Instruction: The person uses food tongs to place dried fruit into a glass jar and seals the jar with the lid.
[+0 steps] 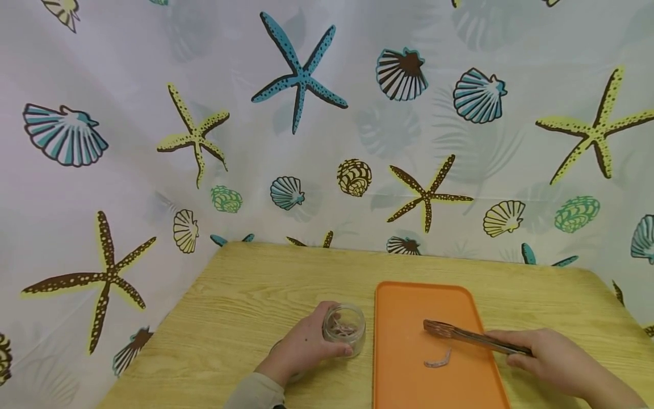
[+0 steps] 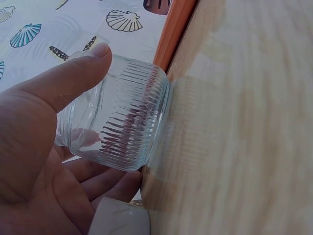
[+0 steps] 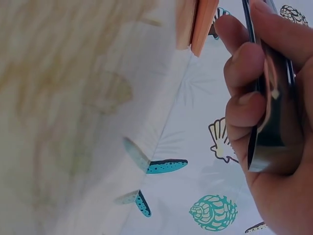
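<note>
My left hand [image 1: 306,343] holds a ribbed glass jar [image 1: 357,342] upright on the table, thumb on one side and fingers round the other. Small reddish pieces lie inside, showing through the wall of the jar [image 2: 132,115] in the left wrist view. In my right hand [image 1: 552,358] is a pair of metal tongs [image 1: 472,336], gripped near its bent end, which fills the palm in the right wrist view. The tips of the tongs hover over an orange tray [image 1: 403,307]. Close below them, a thin, bent, greyish-pink strip [image 1: 437,361] lies on the tray.
The tray stands just right of the jar on a wood-grain table [image 1: 255,284]. Behind and to the sides hangs a white curtain [image 1: 327,142] printed with starfish and shells. A white rounded object [image 2: 120,218] sits by the left hand's fingers in the left wrist view.
</note>
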A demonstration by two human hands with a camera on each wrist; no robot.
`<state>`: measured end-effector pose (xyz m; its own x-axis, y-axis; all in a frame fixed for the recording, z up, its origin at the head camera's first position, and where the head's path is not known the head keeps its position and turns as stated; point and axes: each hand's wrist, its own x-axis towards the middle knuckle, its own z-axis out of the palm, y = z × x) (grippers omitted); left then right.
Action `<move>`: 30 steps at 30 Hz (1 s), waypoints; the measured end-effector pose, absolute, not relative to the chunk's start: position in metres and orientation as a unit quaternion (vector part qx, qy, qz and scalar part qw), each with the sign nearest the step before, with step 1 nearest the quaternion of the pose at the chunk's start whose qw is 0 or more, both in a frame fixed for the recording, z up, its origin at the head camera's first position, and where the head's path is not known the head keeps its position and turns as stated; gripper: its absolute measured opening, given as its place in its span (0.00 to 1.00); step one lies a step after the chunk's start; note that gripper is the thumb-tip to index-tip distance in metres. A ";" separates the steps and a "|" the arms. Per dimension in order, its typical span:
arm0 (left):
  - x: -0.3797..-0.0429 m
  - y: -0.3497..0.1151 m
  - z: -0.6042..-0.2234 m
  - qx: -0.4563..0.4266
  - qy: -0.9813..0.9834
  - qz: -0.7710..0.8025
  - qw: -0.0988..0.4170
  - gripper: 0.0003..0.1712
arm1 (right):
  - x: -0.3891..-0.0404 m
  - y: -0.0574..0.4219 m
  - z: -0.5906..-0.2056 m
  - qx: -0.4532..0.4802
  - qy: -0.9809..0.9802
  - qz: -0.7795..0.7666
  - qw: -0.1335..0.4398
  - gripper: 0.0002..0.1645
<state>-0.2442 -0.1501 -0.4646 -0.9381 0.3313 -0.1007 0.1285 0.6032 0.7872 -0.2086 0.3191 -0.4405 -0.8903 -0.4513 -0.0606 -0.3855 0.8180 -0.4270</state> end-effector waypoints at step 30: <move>-0.246 -0.150 -0.466 0.124 0.885 0.433 0.120 0.55 | -0.210 0.260 -0.405 -0.295 0.924 -0.242 0.027 0.29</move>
<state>-0.2458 -0.1496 -0.4659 -0.9401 0.3242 -0.1056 0.1158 0.5949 0.7954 -0.2097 0.2604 -0.4054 -0.8249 -0.5576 0.0933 -0.5316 0.7089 -0.4636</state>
